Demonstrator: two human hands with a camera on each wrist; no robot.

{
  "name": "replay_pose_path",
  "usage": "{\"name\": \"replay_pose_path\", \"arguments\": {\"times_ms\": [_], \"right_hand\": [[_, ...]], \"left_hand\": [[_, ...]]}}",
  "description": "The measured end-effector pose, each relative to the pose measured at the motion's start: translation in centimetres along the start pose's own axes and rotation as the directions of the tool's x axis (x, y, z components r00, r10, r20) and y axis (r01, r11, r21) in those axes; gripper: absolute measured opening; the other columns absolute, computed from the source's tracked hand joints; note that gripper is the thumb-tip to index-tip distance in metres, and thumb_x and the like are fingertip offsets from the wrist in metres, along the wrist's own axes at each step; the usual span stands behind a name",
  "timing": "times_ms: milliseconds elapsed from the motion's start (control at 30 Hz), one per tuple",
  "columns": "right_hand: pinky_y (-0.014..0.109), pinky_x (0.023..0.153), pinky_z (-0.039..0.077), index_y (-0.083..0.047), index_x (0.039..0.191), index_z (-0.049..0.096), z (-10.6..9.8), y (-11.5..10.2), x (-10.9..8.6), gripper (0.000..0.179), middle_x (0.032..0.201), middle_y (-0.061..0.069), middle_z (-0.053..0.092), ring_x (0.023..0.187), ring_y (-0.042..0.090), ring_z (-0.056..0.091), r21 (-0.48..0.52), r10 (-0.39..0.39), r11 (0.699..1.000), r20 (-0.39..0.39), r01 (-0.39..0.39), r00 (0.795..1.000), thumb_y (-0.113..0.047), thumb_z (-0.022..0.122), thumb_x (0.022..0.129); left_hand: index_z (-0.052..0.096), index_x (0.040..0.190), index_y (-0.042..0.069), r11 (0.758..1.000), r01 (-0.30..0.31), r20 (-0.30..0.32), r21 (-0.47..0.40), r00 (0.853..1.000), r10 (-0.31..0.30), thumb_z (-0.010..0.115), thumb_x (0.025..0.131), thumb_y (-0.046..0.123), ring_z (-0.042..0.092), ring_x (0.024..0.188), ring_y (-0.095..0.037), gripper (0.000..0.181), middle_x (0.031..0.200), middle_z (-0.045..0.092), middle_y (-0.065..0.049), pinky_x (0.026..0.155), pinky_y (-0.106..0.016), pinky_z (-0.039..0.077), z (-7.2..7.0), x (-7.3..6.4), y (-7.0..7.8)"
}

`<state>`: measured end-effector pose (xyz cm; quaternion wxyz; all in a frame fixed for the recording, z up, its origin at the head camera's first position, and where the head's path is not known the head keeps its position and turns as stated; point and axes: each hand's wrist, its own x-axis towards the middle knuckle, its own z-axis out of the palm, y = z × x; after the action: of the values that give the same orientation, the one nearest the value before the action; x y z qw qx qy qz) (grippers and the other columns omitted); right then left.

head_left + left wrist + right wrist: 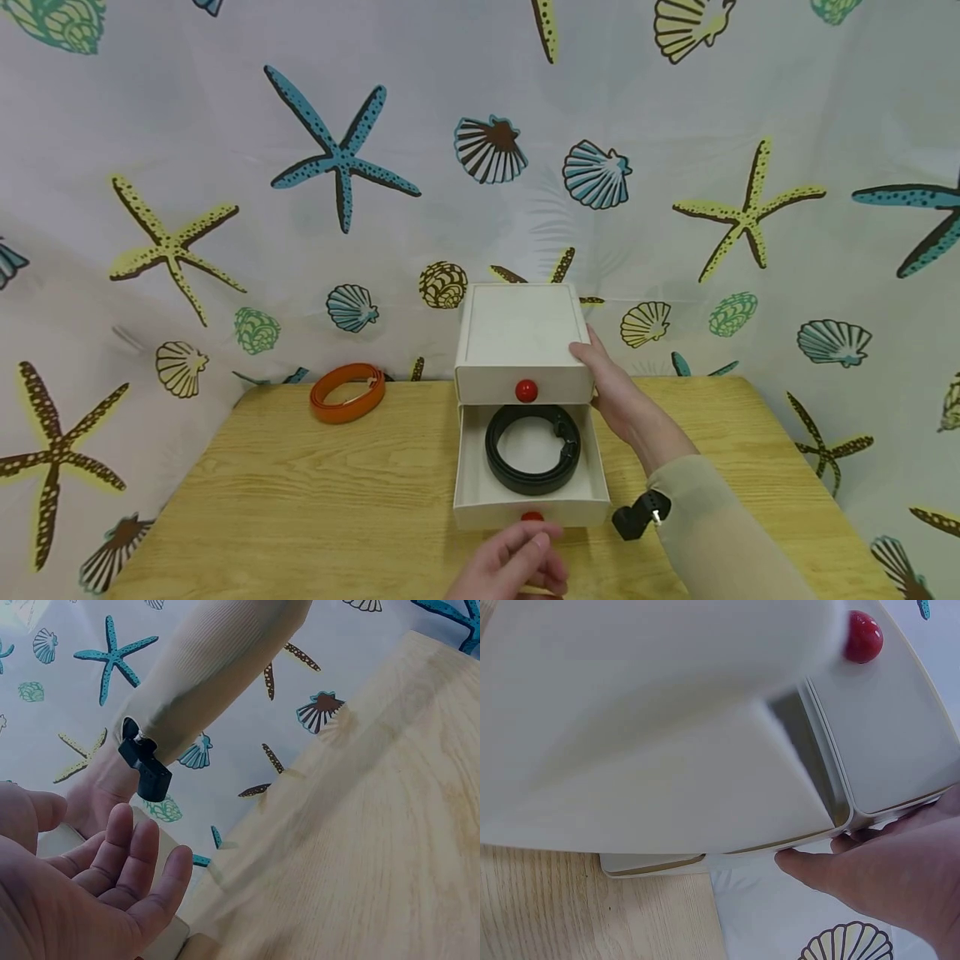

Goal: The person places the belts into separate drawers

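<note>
A white two-drawer box [525, 325] stands on the table with its lower drawer [470, 467] pulled out. In that drawer lies a coiled black belt [497, 467]. My right hand [618, 396] rests against the box's right side, its thumb over the top edge; the right wrist view shows the fingers along the side wall. In front of the lower drawer's red knob [532, 517] is my left hand [517, 562], partly covering the knob in the head view. The left wrist view shows this hand [97, 892] with loosely bent fingers and nothing held.
An orange coiled belt [347, 393] lies on the wooden table [322, 483], left of the box near the back edge. The upper drawer, with its red knob [527, 391], is closed. Behind hangs a cloth [405, 217] printed with shells and starfish. A black device [641, 514] is on the right wrist.
</note>
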<state>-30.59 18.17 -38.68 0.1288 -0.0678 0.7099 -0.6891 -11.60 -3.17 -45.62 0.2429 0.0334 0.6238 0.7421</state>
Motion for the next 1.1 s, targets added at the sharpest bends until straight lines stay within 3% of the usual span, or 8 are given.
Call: {"name": "replay_pose_path", "arguments": {"times_ms": [133,400,633,1100], "right_hand": [[0.072,0.129,0.007,-0.039,0.177,-0.007,0.0,-0.1,0.0,0.078,0.184,0.005,-0.010,0.167,0.034,-0.001,0.000,0.003,1.000,-0.002,-0.003,1.000,-0.050,0.039,0.115],[0.071,0.129,0.008,-0.040,0.177,-0.006,-0.1,0.0,0.0,0.077,0.184,0.003,-0.010,0.167,0.032,-0.002,0.000,-0.005,1.000,-0.002,0.005,1.000,-0.050,0.040,0.115],[0.071,0.130,0.008,-0.040,0.177,-0.006,-0.1,0.0,0.0,0.077,0.184,0.002,-0.010,0.167,0.032,-0.002,0.002,-0.003,1.000,0.000,0.003,1.000,-0.050,0.040,0.115],[0.072,0.130,0.007,-0.040,0.176,-0.009,-0.1,-0.1,-0.1,0.077,0.184,0.003,-0.012,0.168,0.033,-0.005,-0.003,-0.003,1.000,0.002,0.003,1.000,-0.050,0.039,0.116]], "left_hand": [[0.068,0.139,-0.001,0.999,0.020,-0.024,0.036,1.000,-0.019,0.058,0.115,0.040,0.074,0.095,-0.024,0.048,0.103,0.076,-0.010,0.085,-0.041,0.064,0.2,0.0,-0.7],[0.072,0.131,-0.003,0.997,0.080,-0.040,0.015,0.996,-0.079,0.055,0.115,0.036,0.072,0.087,-0.017,0.045,0.100,0.078,-0.008,0.079,-0.034,0.062,0.5,0.3,-2.3],[0.073,0.128,-0.003,0.997,0.078,-0.059,-0.002,0.995,-0.078,0.054,0.115,0.041,0.072,0.084,-0.016,0.050,0.096,0.078,-0.006,0.076,-0.032,0.061,0.5,0.7,-3.2],[0.068,0.136,-0.003,0.995,0.093,-0.091,-0.031,0.991,-0.096,0.050,0.115,0.055,0.074,0.089,-0.019,0.065,0.100,0.079,-0.007,0.083,-0.037,0.062,0.2,1.2,-3.4]]}}
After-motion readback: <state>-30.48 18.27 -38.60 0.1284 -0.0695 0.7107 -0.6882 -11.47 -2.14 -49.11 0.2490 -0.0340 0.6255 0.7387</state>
